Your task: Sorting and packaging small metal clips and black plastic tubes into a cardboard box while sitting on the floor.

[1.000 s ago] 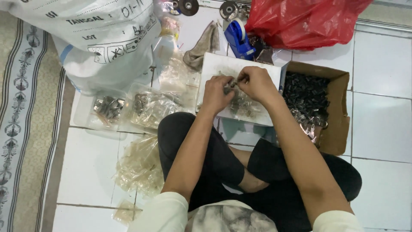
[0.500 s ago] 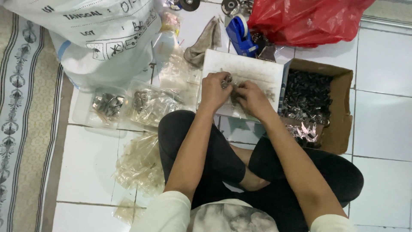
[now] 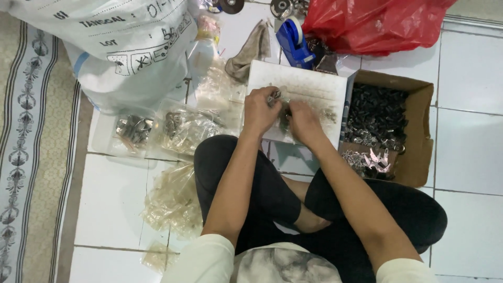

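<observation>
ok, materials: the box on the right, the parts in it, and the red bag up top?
Box: brown corrugated cardboard by the look, matte, with folded flaps. Parts: probably metal, dark grey with some bright, shiny pieces; too small to be sure. Red bag: thin plastic film, glossy and crinkled.

A small metal part (image 3: 274,97), grey and shiny, sits pinched in the fingers of the left hand (image 3: 260,111) just above the middle of the frame, over a flat white board (image 3: 304,86). The right hand (image 3: 304,121) lies just beside it, knuckles up, pressing on more small metal pieces (image 3: 328,112) scattered across the board, which rests on the floor against the knees.
</observation>
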